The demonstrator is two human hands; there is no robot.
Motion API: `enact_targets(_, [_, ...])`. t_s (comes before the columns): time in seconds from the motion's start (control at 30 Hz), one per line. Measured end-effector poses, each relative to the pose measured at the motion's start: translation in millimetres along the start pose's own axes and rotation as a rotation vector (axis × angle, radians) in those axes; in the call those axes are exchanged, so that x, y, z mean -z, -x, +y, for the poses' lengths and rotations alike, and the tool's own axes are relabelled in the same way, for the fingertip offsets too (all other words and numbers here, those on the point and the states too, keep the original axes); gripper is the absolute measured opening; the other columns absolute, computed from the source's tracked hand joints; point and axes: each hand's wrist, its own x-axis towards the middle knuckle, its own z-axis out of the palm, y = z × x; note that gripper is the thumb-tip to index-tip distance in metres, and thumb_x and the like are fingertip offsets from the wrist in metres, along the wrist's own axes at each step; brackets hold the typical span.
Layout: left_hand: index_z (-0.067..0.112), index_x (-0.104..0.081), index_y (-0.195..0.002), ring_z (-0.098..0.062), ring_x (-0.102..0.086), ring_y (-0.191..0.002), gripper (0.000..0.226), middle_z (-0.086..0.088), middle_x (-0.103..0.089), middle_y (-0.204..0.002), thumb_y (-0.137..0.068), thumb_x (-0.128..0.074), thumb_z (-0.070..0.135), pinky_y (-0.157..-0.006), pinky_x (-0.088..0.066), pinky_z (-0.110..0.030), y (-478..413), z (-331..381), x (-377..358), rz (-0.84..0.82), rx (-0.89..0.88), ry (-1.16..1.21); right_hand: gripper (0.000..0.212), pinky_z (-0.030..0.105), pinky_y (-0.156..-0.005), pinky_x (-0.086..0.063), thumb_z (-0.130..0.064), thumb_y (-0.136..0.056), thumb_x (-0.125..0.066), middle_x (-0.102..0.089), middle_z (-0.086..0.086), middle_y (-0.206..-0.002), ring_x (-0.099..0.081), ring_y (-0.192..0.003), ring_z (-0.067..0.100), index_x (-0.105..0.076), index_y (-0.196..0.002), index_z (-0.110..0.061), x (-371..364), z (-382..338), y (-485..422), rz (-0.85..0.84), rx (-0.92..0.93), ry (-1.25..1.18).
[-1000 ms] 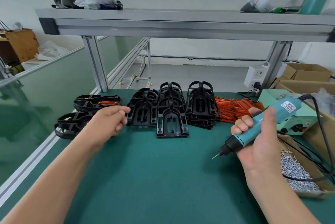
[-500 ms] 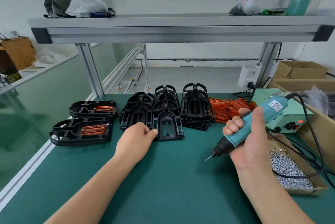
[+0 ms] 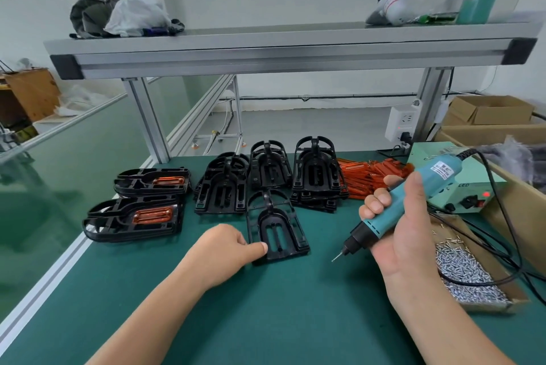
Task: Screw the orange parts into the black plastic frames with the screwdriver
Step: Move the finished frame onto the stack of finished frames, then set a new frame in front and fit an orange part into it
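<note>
My left hand (image 3: 224, 249) pinches the near left corner of a single black plastic frame (image 3: 276, 226) lying flat on the green mat. My right hand (image 3: 399, 234) grips a teal electric screwdriver (image 3: 396, 211), its bit pointing down-left just above the mat, right of that frame. Stacks of empty black frames (image 3: 314, 175) stand behind. A loose pile of orange parts (image 3: 366, 171) lies to their right. At the left, two stacks of black frames with orange parts fitted (image 3: 139, 217) lie flat.
A cardboard tray of small silver screws (image 3: 464, 273) sits at the right, crossed by the screwdriver's black cable. Behind it stands a green power box (image 3: 461, 190) with a red light. An aluminium shelf (image 3: 289, 51) spans overhead. Cardboard boxes (image 3: 487, 110) sit far right.
My left hand moved right from the finished stacks to the front frame and drew it toward me off the row. The screwdriver hand stayed roughly where it was.
</note>
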Motion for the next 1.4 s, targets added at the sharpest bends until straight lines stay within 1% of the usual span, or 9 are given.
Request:
enact_targets(0.27, [0.017, -0.070, -0.078, -0.009, -0.042, -0.047, 0.057, 0.007, -0.058, -0.054, -0.080, -0.067, 0.074, -0.048, -0.036, -0.020, 47, 16, -8, -0.282, -0.183, 0.137, 0.036, 0.024, -0.056, -0.048, -0.053, -0.101, -0.064, -0.047, -0.003, -0.072, -0.048, -0.060, 0.011, -0.062, -0.098, -0.017, 0, -1, -1, 0.001, 0.018, -0.011])
enact_targets(0.37, [0.024, -0.062, -0.078, -0.004, -0.038, -0.048, 0.044, 0.012, -0.047, -0.055, -0.086, -0.065, 0.068, -0.049, -0.035, -0.024, 35, 17, -3, 0.040, -0.251, 0.155, 0.036, 0.024, -0.056, -0.047, -0.052, -0.102, -0.063, -0.047, -0.003, -0.072, -0.048, -0.060, 0.011, -0.061, -0.099, -0.016, 0, -2, -2, 0.012, 0.020, -0.014])
enact_targets(0.47, [0.045, -0.063, -0.100, -0.004, -0.054, -0.057, 0.015, 0.019, -0.059, -0.070, -0.094, -0.059, 0.058, -0.053, -0.043, -0.028, 19, 16, 2, 0.313, -0.241, 0.023, 0.036, 0.024, -0.055, -0.047, -0.052, -0.102, -0.063, -0.047, -0.003, -0.072, -0.048, -0.060, 0.011, -0.062, -0.099, -0.017, 1, -2, -3, 0.016, 0.019, -0.025])
enact_targets(0.63, [0.048, -0.049, -0.145, -0.003, -0.061, -0.073, 0.048, 0.012, -0.059, -0.082, -0.099, -0.050, 0.061, -0.056, -0.042, -0.027, 6, 8, -6, 0.327, -0.169, -0.121, 0.037, 0.024, -0.056, -0.048, -0.053, -0.100, -0.066, -0.047, -0.003, -0.073, -0.048, -0.061, 0.011, -0.062, -0.099, -0.017, 1, 0, -3, 0.002, 0.018, -0.020])
enact_targets(0.8, [0.045, -0.062, -0.123, -0.001, -0.062, -0.086, 0.037, 0.020, -0.060, -0.113, -0.092, -0.056, 0.065, -0.069, -0.049, -0.028, 14, 5, -9, 0.297, -0.141, -0.148, 0.036, 0.024, -0.057, -0.047, -0.053, -0.101, -0.065, -0.047, -0.003, -0.073, -0.048, -0.061, 0.011, -0.062, -0.099, -0.017, 2, -3, -2, 0.013, 0.034, -0.026])
enact_targets(0.9, [0.041, -0.061, -0.098, -0.002, -0.052, -0.051, 0.023, 0.022, -0.064, -0.070, -0.086, -0.064, 0.062, -0.049, -0.041, -0.023, 25, 1, -11, 0.236, -0.129, -0.014, 0.038, 0.023, -0.057, -0.046, -0.055, -0.097, -0.069, -0.046, -0.003, -0.072, -0.047, -0.061, 0.011, -0.062, -0.098, -0.017, 3, -11, -6, 0.031, 0.056, -0.061])
enact_targets(1.0, [0.044, -0.056, -0.105, -0.006, -0.051, -0.050, 0.024, 0.025, -0.064, -0.077, -0.086, -0.068, 0.053, -0.051, -0.048, -0.026, 33, 2, -16, 0.135, -0.160, 0.096, 0.039, 0.023, -0.057, -0.046, -0.056, -0.094, -0.071, -0.046, -0.004, -0.072, -0.046, -0.061, 0.010, -0.063, -0.095, -0.018, 6, -21, -13, 0.061, 0.079, -0.103])
enact_targets(1.13, [0.060, -0.037, -0.144, -0.003, -0.054, -0.058, 0.065, 0.019, -0.061, -0.091, -0.084, -0.059, 0.049, -0.058, -0.046, -0.016, 45, 5, -15, -0.049, -0.261, -0.017, 0.037, 0.022, -0.057, -0.046, -0.055, -0.101, -0.064, -0.048, -0.005, -0.071, -0.047, -0.060, 0.009, -0.063, -0.095, -0.018, 14, -30, -18, 0.114, 0.109, -0.145])
enact_targets(1.4, [0.047, -0.060, -0.110, -0.001, -0.053, -0.057, 0.038, 0.008, -0.064, -0.075, -0.084, -0.061, 0.074, -0.054, -0.040, -0.018, 49, 7, 0, -0.100, -0.298, -0.013, 0.038, 0.023, -0.060, -0.048, -0.054, -0.099, -0.069, -0.049, -0.005, -0.074, -0.049, -0.062, 0.010, -0.060, -0.100, -0.018, 26, -49, -24, 0.211, 0.175, -0.212])
